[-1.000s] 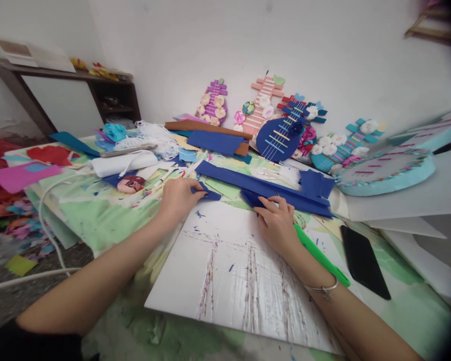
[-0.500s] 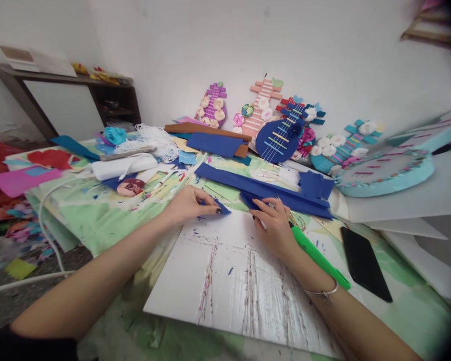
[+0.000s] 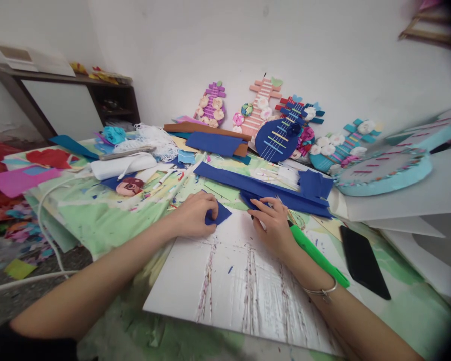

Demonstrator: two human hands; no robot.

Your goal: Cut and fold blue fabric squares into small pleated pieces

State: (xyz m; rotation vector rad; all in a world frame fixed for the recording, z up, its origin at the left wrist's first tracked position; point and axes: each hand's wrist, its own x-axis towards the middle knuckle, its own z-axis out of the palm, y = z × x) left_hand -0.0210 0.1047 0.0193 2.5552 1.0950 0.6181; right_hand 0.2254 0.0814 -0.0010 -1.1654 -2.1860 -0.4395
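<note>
My left hand (image 3: 196, 214) is closed, its curled fingers around a small dark-blue paper piece (image 3: 221, 214) whose pointed corner sticks out over the far edge of a white board (image 3: 190, 281). To the right, my right hand (image 3: 272, 220) has its fingers apart, with the fingertips beside another blue piece (image 3: 248, 199); whether they touch it is unclear. Its wrist, wearing a bracelet, hangs above the board. Scored cut lines and small blue scraps mark the board. Just beyond both hands stretches a long folded blue strip (image 3: 244, 183).
A green box cutter (image 3: 319, 255) and a black phone (image 3: 364, 260) lie right of the board. Several decorated paper instruments, including a blue one (image 3: 276, 140), lean on the wall. White string (image 3: 154, 143) and paper scraps cover the left side; a white cable (image 3: 41, 220) hangs there.
My left hand has drawn slightly nearer and turned, its fingers now curled round the blue piece, which shows more of its surface. My right hand has hardly moved.
</note>
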